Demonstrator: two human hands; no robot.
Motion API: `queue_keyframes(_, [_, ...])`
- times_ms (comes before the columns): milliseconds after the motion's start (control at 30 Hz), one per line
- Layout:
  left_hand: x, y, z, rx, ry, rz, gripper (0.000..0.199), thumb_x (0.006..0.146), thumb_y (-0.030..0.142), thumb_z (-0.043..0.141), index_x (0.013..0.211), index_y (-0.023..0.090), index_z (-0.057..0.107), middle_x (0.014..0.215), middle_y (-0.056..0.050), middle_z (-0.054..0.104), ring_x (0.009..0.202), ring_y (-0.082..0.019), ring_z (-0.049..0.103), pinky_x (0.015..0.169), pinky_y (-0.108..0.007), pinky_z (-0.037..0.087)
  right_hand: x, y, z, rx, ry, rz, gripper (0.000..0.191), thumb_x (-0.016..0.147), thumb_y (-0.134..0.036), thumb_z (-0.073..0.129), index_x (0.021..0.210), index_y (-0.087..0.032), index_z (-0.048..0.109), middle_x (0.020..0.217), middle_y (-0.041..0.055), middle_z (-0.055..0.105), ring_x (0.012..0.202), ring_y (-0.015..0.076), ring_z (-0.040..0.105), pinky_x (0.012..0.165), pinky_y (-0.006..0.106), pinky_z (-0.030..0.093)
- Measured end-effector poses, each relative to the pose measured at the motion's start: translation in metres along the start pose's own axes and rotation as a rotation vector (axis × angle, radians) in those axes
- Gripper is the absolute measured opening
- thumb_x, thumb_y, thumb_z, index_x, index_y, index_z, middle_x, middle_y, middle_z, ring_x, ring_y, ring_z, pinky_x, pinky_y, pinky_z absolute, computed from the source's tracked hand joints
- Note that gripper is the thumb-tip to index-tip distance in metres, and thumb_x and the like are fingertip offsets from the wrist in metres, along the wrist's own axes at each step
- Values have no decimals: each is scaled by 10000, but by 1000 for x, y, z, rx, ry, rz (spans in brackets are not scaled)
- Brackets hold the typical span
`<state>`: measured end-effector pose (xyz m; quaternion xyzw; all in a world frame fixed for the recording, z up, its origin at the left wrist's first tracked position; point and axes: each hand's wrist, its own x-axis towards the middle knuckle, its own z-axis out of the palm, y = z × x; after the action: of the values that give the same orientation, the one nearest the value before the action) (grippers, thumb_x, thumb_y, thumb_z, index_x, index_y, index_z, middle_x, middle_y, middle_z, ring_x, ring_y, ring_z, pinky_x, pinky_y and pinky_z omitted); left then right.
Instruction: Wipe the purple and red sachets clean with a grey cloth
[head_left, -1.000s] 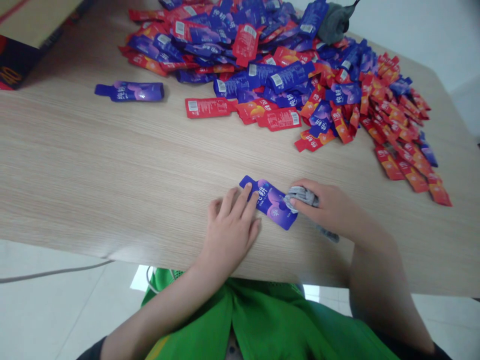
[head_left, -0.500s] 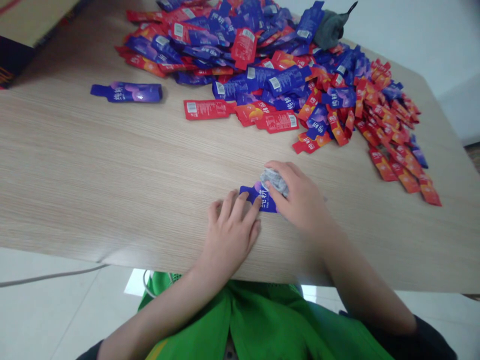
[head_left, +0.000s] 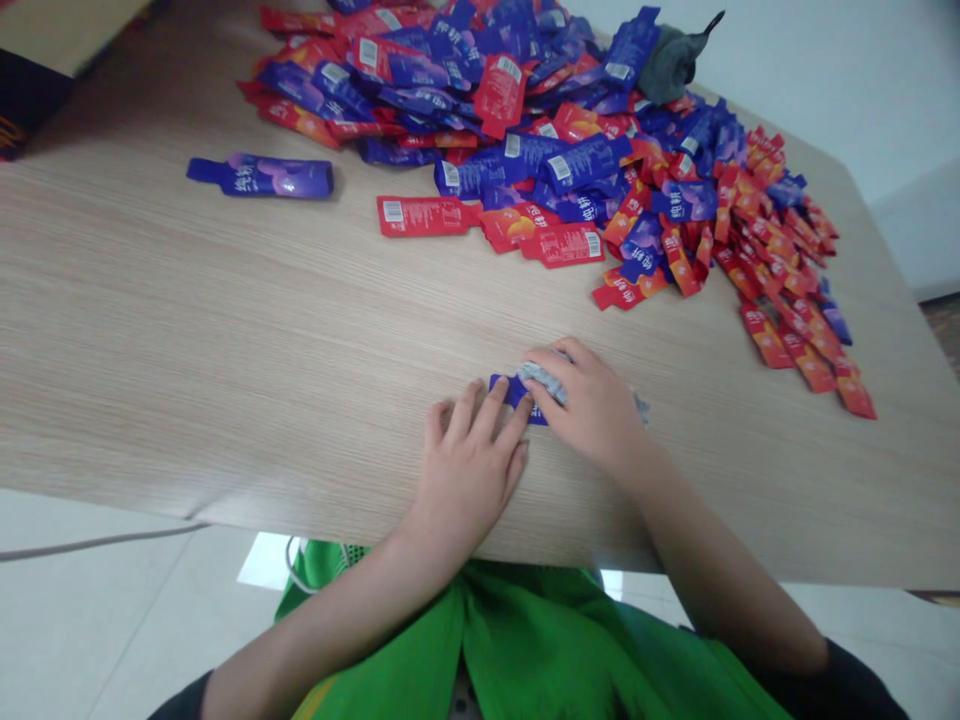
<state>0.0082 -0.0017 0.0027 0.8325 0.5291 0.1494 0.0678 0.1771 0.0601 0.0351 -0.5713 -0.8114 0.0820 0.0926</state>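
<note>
A blue sachet (head_left: 499,384) lies flat on the table near its front edge, mostly covered by my hands. The spread fingertips of my left hand (head_left: 474,445) press on its left, necked end. My right hand (head_left: 589,400) is closed on a grey cloth (head_left: 541,380), which rests on the sachet's right part. A bit of the cloth sticks out on the far side of the wrist. The right end of the sachet is hidden under the cloth and my right hand.
A heap of red sachets (head_left: 499,95) and blue sachets (head_left: 589,165) spreads across the back and right. One blue sachet (head_left: 262,178) lies apart at left. A dark grey cloth bundle (head_left: 667,68) sits behind the heap; a cardboard box (head_left: 67,35) stands at the back left.
My right hand, with the cloth, has slid slightly and now covers more of the blue sachet. My left hand still presses on its end. The whole view has shifted slightly.
</note>
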Motion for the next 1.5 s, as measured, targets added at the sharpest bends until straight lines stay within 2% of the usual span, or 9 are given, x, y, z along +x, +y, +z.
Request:
queue_keyframes(167, [0, 1, -2, -16, 4, 1, 430, 991, 324, 471, 1406, 257, 556, 1497, -108, 536, 1342, -356, 482, 964, -554, 414, 1, 1, -1, 94, 92, 20, 276, 966, -268, 483, 1190, -239, 642, 1130, 98, 642, 1021, 244, 628, 855, 381, 495])
queue_keyframes(367, [1, 2, -3, 5, -5, 2, 420, 989, 319, 470, 1387, 232, 569, 1489, -110, 544, 1338, -357, 487, 963, -551, 418, 2, -10, 1, -35, -32, -19, 276, 975, -276, 485, 1170, -239, 677, 1149, 99, 624, 1007, 243, 616, 785, 351, 486])
queue_keyframes(567, [1, 3, -2, 23, 9, -1, 433, 977, 305, 491, 1399, 239, 560, 1477, -114, 554, 1312, -370, 507, 954, -553, 420, 1, -9, 0, -93, -48, 22, 251, 967, -272, 508, 1120, -252, 706, 1134, 88, 623, 976, 236, 609, 724, 331, 460])
queue_keyframes(733, [1, 3, -1, 15, 12, -2, 436, 988, 302, 467, 1413, 246, 547, 1476, -116, 555, 1316, -367, 503, 956, -555, 416, -2, -3, -2, -125, -49, 53, 246, 965, -279, 509, 1108, -261, 709, 1104, 81, 626, 942, 235, 612, 665, 326, 437])
queue_keyframes(1033, [1, 3, -2, -4, -2, -10, 434, 993, 312, 453, 1412, 251, 548, 1478, -119, 552, 1321, -367, 500, 966, -562, 411, -3, 3, -7, -123, -55, 137, 225, 950, -270, 523, 1058, -254, 719, 1074, 86, 634, 915, 233, 619, 665, 326, 426])
queue_keyframes(1333, [1, 4, -2, 9, -14, -16, 434, 992, 310, 451, 1415, 259, 540, 1470, -108, 561, 1328, -361, 492, 976, -565, 401, -9, 31, -17, -89, -97, 209, 206, 937, -274, 529, 1019, -241, 715, 1051, 83, 648, 897, 241, 648, 674, 341, 446])
queue_keyframes(1500, [2, 3, -2, 5, -8, -12, 435, 984, 297, 471, 1410, 261, 550, 1468, -114, 562, 1323, -365, 490, 986, -568, 394, -13, 35, -19, -61, -98, 249, 198, 915, -260, 542, 1012, -249, 714, 1045, 74, 652, 874, 238, 652, 662, 342, 448])
